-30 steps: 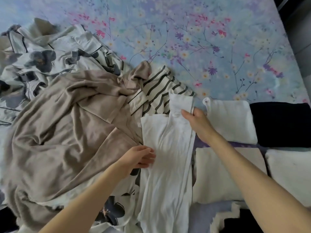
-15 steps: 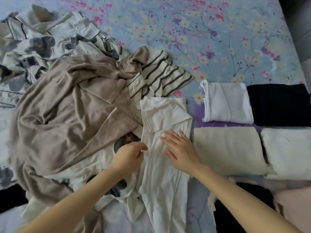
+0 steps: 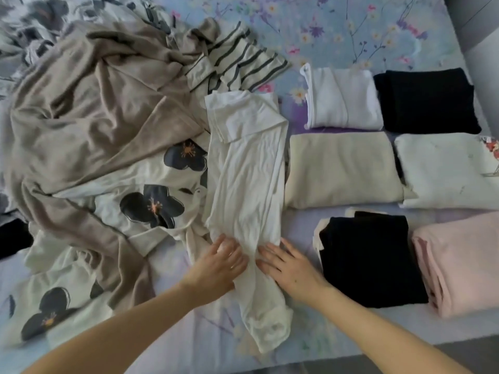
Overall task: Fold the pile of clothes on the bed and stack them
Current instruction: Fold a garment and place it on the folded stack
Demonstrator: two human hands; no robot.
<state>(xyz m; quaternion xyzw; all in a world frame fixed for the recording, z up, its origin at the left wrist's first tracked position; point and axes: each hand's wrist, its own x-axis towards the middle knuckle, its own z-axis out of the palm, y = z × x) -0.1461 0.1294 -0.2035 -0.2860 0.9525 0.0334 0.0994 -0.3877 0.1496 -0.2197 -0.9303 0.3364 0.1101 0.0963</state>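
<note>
White garment (image 3: 245, 182) lies pressed between both hands (image 3: 219, 263) (image 3: 290, 268)

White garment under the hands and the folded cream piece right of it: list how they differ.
The white garment is a long, narrow, wrinkled strip; the cream piece is a compact, smooth rectangle. The left hand and right hand touch the white garment; neither touches the cream piece. Both are pale, on the bed.

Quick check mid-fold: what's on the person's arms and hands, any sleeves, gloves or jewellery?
Nothing worn shows. The left hand and right hand are ungloved, with no rings seen, and neither wrist carries a watch or band. Both forearms are uncovered down to the lower edge of the picture, so any sleeve would end out of view.
</note>
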